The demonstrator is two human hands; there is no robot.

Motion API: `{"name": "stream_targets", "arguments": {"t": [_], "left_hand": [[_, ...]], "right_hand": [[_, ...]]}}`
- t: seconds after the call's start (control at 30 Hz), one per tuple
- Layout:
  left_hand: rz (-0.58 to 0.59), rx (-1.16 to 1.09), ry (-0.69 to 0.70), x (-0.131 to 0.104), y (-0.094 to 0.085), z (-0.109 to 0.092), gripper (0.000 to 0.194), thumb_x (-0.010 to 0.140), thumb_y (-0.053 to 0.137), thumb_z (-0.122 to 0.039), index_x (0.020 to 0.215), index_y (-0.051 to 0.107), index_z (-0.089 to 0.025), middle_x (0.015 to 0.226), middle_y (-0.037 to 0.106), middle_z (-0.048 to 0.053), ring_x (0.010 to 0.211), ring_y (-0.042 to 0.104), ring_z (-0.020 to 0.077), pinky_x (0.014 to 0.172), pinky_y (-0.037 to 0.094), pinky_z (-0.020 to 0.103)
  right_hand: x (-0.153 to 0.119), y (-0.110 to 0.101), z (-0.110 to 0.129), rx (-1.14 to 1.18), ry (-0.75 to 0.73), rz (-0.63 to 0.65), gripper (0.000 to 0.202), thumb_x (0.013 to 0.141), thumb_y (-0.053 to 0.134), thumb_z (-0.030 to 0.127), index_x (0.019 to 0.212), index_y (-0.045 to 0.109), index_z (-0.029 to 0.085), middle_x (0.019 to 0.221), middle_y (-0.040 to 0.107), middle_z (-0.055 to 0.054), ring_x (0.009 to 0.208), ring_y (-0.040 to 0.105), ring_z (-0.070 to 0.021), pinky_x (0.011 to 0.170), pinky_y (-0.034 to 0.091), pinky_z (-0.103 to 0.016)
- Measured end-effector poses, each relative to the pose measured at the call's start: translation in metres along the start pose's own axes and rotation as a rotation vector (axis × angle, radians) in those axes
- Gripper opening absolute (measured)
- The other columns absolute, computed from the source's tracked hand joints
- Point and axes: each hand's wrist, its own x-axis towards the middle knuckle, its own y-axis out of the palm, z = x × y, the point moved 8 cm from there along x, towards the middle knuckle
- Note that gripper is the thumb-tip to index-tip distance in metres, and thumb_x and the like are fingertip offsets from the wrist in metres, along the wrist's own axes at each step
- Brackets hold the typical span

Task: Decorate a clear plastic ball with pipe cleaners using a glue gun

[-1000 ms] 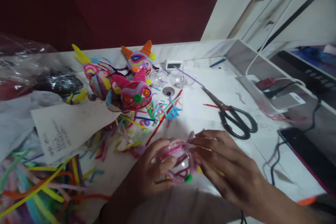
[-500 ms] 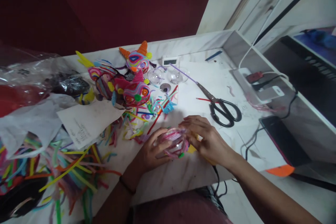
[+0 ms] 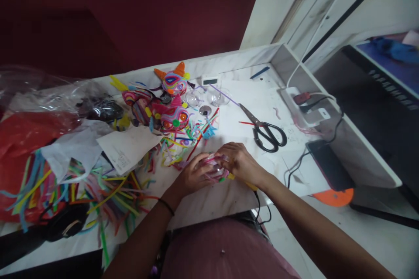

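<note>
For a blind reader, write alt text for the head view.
A left hand holds a pink-striped clear ball, the right hand touching it, at a marbled table. Scissors lie to the right; colourful pipe cleaners lie left.

1 thin black wristband [image 3: 167,206], 1 mauve top [image 3: 218,242]

Head-worn view (sole camera), forward and down, over desk [image 3: 203,210]

The left hand [image 3: 192,175] curls inward; just beside it, the right hand [image 3: 241,162] arches, its fingers [image 3: 227,156] bent.
</note>
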Motion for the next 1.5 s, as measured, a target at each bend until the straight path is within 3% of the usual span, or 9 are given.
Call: {"name": "stream_targets", "arguments": {"t": [0.6,1.0,1.5], "left_hand": [[-0.003,-0.017,-0.076,0.000,0.000,0.002,0.045,0.081,0.072,-0.032,0.122,0.054,-0.023,0.137,0.045,0.013,0.125,0.053,0.0261,0.097,0.055,0.043],[0.043,-0.052,-0.061,0.004,0.000,0.006,0.044,0.080,0.073,-0.028,0.121,0.055,-0.024,0.135,0.047,0.013,0.125,0.053,0.0260,0.101,0.051,0.045],[0.020,-0.123,-0.056,0.001,0.002,0.004,0.040,0.082,0.071,-0.023,0.119,0.057,-0.024,0.136,0.047,0.012,0.124,0.053,0.0256,0.097,0.054,0.043]], "right_hand": [[0.012,0.014,-0.006,-0.117,0.174,0.010,0.022,0.078,0.070,0.013,0.097,0.071,0.023,0.096,0.074,-0.004,0.093,0.065,-0.0240,0.086,0.040,-0.038],[0.009,0.011,-0.005,-0.088,0.211,0.017,0.014,0.081,0.070,0.015,0.094,0.071,0.022,0.094,0.073,-0.002,0.083,0.069,-0.0173,0.078,0.044,-0.030],[0.006,0.008,-0.006,-0.199,0.277,0.125,0.017,0.079,0.068,0.019,0.096,0.071,0.023,0.097,0.073,-0.003,0.087,0.068,-0.0219,0.085,0.038,-0.038]]}}
